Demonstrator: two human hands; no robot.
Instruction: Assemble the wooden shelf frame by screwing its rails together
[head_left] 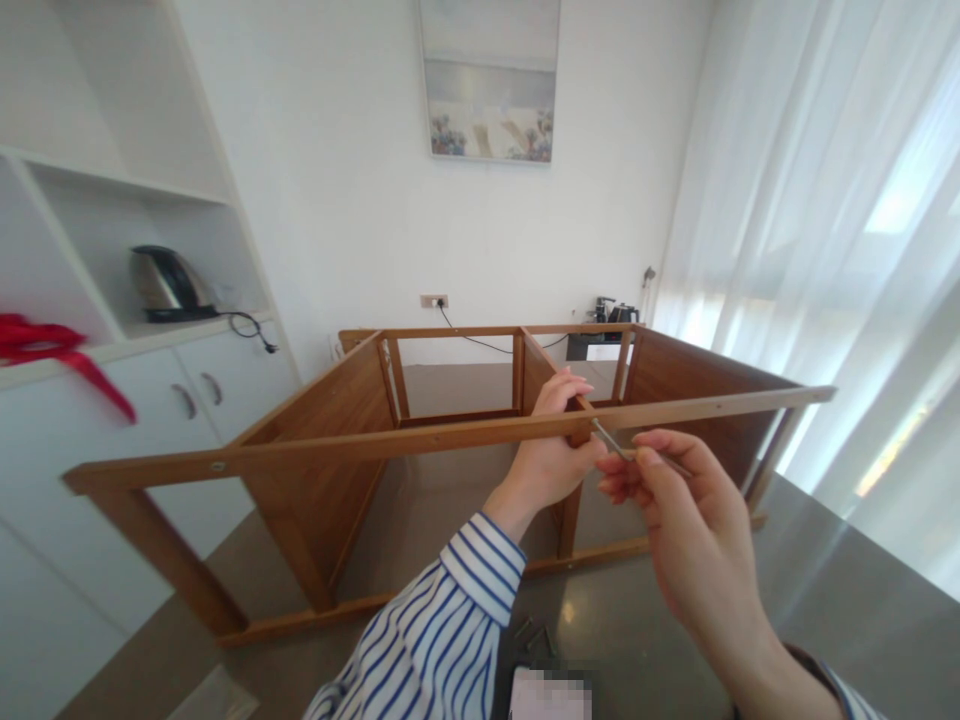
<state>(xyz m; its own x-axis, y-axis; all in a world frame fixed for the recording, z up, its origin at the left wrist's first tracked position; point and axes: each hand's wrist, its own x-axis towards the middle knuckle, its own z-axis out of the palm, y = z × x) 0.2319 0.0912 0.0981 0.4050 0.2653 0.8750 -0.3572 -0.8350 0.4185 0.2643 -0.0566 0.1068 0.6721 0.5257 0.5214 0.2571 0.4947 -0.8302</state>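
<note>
A wooden furniture frame (322, 440) lies on its side on the floor, with a long front rail (420, 438) across the view. My left hand (551, 450) wraps around that rail where a middle divider (536, 370) meets it. My right hand (679, 505) pinches a thin metal hex key (611, 440), whose tip points into the rail just beside my left fingers. A blue and white striped sleeve covers my left forearm.
A white cabinet (187, 400) with shelves stands at the left, holding a kettle (161, 283) and a red cloth (45, 345). Sheer curtains (825, 250) hang at the right. A picture (491, 80) and a wall socket (433, 300) are on the far wall. Small dark screws (534, 632) lie on the floor near me.
</note>
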